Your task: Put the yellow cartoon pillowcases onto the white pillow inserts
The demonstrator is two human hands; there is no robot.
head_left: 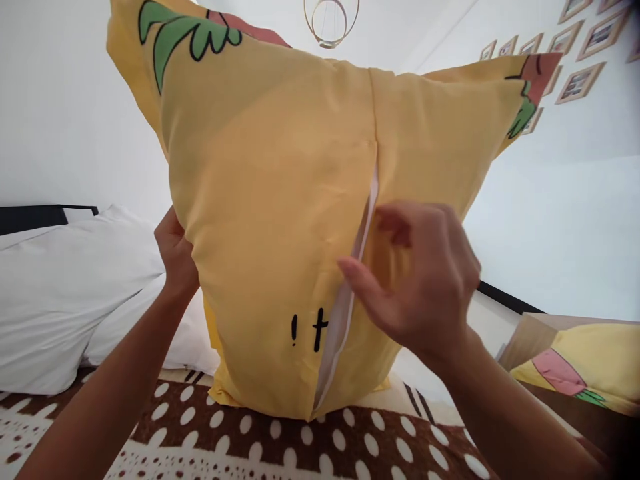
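Note:
A plump yellow pillow (270, 220) stands upright in front of me, with green leaf shapes at its corners and black lettering low down. Down its face runs a seam that parts into a long slit (340, 320), where white inner material shows. At the left edge, my left hand (177, 250) is wrapped round the pillow, its fingertips hidden behind the fabric. My right hand (425, 280) is beside the slit, slightly blurred, its thumb and curled fingers apart with nothing visible between them.
The pillow rests on a brown and cream dotted blanket (245, 427). White pillows (115, 273) are piled at the left. Another yellow cushion (595, 353) lies at the right. Picture frames (580, 83) hang on the right wall, and a ring lamp (327, 43) hangs overhead.

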